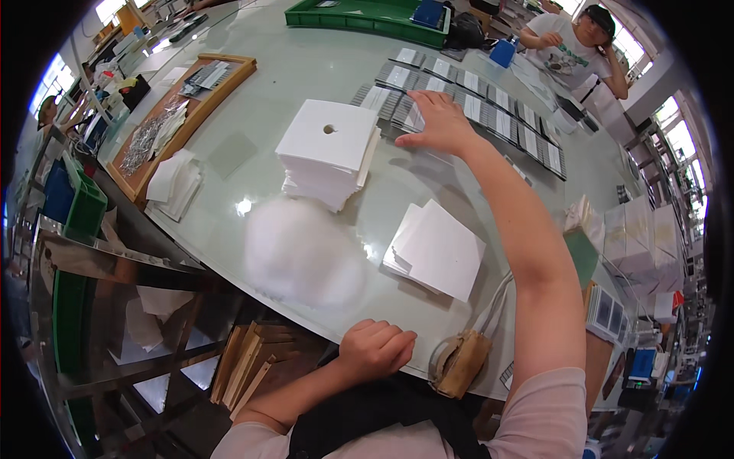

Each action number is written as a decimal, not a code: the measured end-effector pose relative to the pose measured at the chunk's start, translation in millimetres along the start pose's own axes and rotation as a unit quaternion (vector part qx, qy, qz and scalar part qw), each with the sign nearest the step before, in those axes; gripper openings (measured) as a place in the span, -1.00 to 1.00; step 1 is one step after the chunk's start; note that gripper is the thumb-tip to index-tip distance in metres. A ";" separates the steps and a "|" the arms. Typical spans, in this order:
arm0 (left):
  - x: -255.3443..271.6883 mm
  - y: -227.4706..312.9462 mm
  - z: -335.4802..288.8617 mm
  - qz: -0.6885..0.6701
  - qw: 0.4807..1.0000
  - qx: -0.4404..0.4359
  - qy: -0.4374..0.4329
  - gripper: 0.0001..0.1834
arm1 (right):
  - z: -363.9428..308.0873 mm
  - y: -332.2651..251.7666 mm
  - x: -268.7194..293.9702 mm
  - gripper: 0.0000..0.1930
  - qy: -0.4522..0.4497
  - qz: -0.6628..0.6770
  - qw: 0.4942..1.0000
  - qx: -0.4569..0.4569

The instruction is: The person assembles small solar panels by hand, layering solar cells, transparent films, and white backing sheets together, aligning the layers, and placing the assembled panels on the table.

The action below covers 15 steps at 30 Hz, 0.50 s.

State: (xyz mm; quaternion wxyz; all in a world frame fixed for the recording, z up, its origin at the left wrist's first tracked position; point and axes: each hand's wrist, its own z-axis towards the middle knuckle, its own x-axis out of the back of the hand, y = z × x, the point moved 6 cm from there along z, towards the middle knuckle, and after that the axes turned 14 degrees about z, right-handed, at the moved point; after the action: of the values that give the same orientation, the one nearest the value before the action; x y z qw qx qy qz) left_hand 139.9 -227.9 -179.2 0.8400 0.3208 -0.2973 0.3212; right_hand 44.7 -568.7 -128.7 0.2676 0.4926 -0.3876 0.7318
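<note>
My right hand (442,122) reaches far across the table with its fingers spread and thumb apart. Its fingertips are at the near edge of rows of flat grey striped pieces with white labels (478,107); whether they press on one is hard to tell. My left hand (376,348) is curled into a fist at the table's near edge, with nothing showing in it. Left of my right hand stands a tall stack of white square cards (325,138), a dark round hole in its top. Closer to me lie a soft white fluffy mass (300,252) and a lower, fanned stack of white cards (436,249).
A wooden tray (195,96) with loose metal parts sits at left, beside white sheets (176,183). A green tray (367,19) lies at the far edge. A brown taped object with a cord (462,363) is near my right arm. Another person (573,50) sits across the table.
</note>
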 end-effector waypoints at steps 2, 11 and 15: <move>1.8 -0.6 -0.4 0.005 1.000 -0.001 0.000 -0.82 | 6.5 1.2 -3.4 0.04 -0.005 0.000 1.000 -0.006; 2.0 -1.3 -0.5 -0.007 1.000 -0.007 -0.008 -0.84 | 2.9 7.0 -12.3 0.09 -0.022 0.029 0.999 -0.012; 1.7 -1.4 -0.5 -0.005 1.000 -0.007 -0.011 -0.84 | -8.3 5.2 -12.8 -0.03 -0.039 0.048 0.998 0.009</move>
State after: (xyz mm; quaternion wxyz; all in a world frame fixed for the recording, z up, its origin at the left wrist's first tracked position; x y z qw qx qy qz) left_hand 142.1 -227.8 -178.7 0.8404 0.3199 -0.3069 0.3119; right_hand 41.2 -564.7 -144.0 0.2129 0.5036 -0.4146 0.7274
